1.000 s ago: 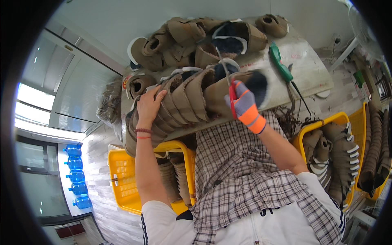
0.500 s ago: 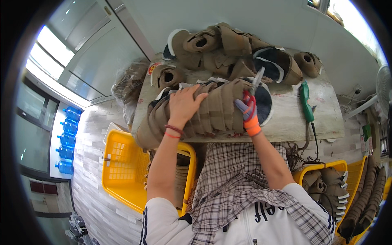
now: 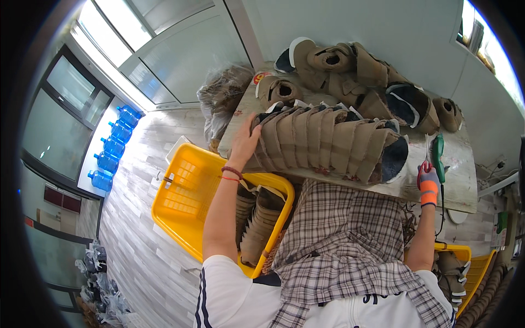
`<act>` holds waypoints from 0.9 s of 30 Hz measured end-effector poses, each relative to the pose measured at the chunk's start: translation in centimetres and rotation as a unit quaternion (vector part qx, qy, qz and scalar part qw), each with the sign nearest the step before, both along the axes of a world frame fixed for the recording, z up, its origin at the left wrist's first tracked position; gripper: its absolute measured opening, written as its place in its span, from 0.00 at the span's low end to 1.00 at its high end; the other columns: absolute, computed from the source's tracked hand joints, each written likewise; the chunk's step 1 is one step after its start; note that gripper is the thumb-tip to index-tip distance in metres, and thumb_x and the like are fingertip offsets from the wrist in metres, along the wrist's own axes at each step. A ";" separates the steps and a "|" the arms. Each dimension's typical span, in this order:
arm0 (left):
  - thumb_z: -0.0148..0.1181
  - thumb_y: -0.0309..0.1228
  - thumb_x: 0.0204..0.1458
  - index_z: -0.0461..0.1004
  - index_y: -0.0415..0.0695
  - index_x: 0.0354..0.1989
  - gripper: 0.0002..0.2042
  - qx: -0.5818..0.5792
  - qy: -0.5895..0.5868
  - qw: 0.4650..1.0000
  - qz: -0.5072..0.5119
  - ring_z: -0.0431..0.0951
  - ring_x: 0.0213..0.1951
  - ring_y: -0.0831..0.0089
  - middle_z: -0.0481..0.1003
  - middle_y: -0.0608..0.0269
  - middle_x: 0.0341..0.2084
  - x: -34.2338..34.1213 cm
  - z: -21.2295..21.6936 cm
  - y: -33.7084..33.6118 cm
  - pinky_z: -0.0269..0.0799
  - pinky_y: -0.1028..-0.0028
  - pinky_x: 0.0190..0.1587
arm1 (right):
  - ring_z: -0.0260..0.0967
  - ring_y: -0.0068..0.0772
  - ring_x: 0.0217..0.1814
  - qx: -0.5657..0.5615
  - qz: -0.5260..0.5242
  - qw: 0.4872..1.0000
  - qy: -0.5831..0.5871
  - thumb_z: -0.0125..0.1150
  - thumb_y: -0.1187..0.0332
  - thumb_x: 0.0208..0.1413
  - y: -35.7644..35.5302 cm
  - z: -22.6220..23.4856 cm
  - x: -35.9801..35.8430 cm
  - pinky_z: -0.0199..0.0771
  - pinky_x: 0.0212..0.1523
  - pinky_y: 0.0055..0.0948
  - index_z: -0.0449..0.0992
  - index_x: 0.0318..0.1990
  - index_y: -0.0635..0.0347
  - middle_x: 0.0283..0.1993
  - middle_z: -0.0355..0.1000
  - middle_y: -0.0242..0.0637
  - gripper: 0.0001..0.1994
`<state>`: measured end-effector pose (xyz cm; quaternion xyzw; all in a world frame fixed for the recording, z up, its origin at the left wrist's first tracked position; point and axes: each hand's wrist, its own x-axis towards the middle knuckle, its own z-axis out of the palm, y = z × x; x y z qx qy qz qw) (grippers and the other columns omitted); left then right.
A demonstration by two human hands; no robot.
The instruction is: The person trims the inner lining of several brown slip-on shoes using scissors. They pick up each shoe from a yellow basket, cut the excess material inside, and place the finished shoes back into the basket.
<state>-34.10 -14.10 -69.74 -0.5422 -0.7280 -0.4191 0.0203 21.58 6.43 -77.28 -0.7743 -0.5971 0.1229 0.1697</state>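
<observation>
A long row of nested brown fabric pieces (image 3: 320, 139), looking like shoe uppers with dark lining, lies along the front of the worktable (image 3: 456, 191). My left hand (image 3: 244, 143) rests against the left end of this row, fingers stretched out and thumb on the near side. In a grey and orange glove, my right hand (image 3: 429, 180) is closed around the red handles of a pair of scissors (image 3: 427, 150). The blades point away from me over the table's right part, apart from the row. Right beside them lies a green corded hand tool (image 3: 438, 153).
More loose brown pieces (image 3: 328, 60) are heaped at the table's back. Below left, a yellow basket (image 3: 183, 202) holds nested stacks; another yellow basket (image 3: 465, 252) stands lower right. A plastic-wrapped bundle (image 3: 221, 95) sits at the table's left. Blue water bottles (image 3: 114, 146) line the far left.
My right hand has moved off the row to the right, taking the scissors beside the green tool. My left hand has shifted from the row's top to its left end. The view has turned.
</observation>
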 end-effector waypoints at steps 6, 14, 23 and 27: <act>0.46 0.18 0.48 0.56 0.60 0.64 0.33 -0.047 0.163 0.976 -0.135 0.57 0.62 0.55 0.54 0.54 0.63 3.5 4.2 0.4 0.57 0.61 0.59 | 0.71 0.49 0.44 0.032 0.015 0.987 -0.157 0.60 0.49 0.47 -1.3 0.2 -0.3 0.72 0.43 0.41 0.74 0.43 0.57 0.42 0.72 0.47 0.22; 0.48 0.19 0.47 0.67 0.55 0.55 0.25 -0.144 0.203 0.936 -0.251 0.61 0.59 0.54 0.59 0.51 0.60 4.9 6.0 2.5 0.59 0.59 0.57 | 0.69 0.48 0.38 0.213 0.024 0.961 -0.176 0.59 0.53 0.48 -1.9 -2.4 -0.3 0.70 0.38 0.42 0.76 0.38 0.57 0.35 0.70 0.45 0.17; 0.62 0.46 0.44 0.58 0.30 0.52 0.35 -0.059 0.161 0.985 0.010 0.62 0.57 0.51 0.65 0.43 0.51 13.7 2.2 5.8 0.45 0.51 0.63 | 0.69 0.48 0.38 0.251 0.018 0.957 -0.141 0.61 0.55 0.47 -2.4 -2.0 -0.4 0.70 0.39 0.43 0.77 0.36 0.57 0.35 0.71 0.44 0.16; 0.57 0.35 0.48 0.61 0.42 0.56 0.26 0.002 0.197 0.977 -0.076 0.60 0.59 0.54 0.58 0.47 0.58 14.5 2.7 6.5 0.45 0.53 0.64 | 0.69 0.48 0.39 0.231 0.014 0.963 -0.141 0.61 0.55 0.46 -2.4 -1.7 0.0 0.70 0.40 0.42 0.77 0.36 0.57 0.35 0.71 0.43 0.16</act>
